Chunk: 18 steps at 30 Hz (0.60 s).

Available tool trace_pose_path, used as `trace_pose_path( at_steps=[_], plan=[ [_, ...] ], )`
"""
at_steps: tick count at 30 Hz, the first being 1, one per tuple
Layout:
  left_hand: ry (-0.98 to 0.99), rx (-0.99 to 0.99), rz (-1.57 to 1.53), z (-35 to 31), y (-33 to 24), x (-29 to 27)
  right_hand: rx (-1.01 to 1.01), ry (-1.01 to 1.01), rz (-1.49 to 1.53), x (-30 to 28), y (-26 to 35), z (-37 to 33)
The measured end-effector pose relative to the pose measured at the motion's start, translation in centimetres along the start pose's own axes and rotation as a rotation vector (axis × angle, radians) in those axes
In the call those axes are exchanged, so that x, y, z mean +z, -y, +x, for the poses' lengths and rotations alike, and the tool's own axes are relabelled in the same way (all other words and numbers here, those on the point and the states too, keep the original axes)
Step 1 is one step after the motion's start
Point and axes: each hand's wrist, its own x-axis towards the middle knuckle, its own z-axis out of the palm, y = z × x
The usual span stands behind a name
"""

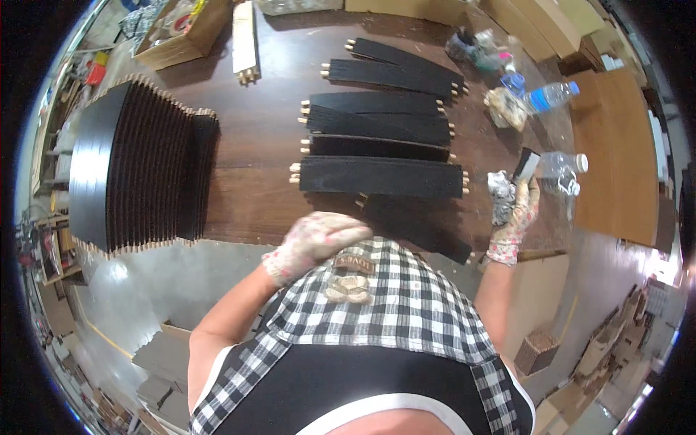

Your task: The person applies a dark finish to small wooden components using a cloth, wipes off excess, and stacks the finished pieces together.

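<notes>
My left hand (319, 243), in a white glove with pink spots, is at the table's near edge in front of the apron, fingers stretched out and holding nothing I can see. Its fingertips are near a black slat (417, 226) that lies slantwise. My right hand (520, 216), gloved alike, is closed round the lower end of a small black-and-white block (527, 164). Beside that hand lies a crumpled grey-stained rag (500, 196). Several black slats (380, 176) with pale wooden dowels at their ends lie in a loose column mid-table.
A tall stack of black slats (130, 167) stands on the left of the brown table (250, 156). Pale strips (245, 40) and a cardboard box (185, 43) are at the back left. Plastic bottles (552, 96), clear bottles (558, 163) and a stained cloth (505, 109) are at the right.
</notes>
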Motion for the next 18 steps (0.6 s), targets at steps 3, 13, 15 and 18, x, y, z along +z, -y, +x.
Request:
trace_pose_path(
  at_steps=[3,13,15,18],
  plan=[
    [0.339,0.084,-0.180,4.5,-0.4,3.4,0.015,0.021,-0.001,-0.8,0.1,-1.3],
    [0.595,0.084,0.334,8.5,0.9,12.9,0.020,-0.047,-0.017,-3.9,0.3,-3.7],
    [0.632,0.138,0.289,8.4,0.8,12.4,0.062,-0.102,0.018,-3.7,1.3,-3.9],
    [0.542,0.128,0.266,7.9,-1.3,7.5,0.015,-0.124,0.207,-3.9,4.3,-3.4]
  ],
)
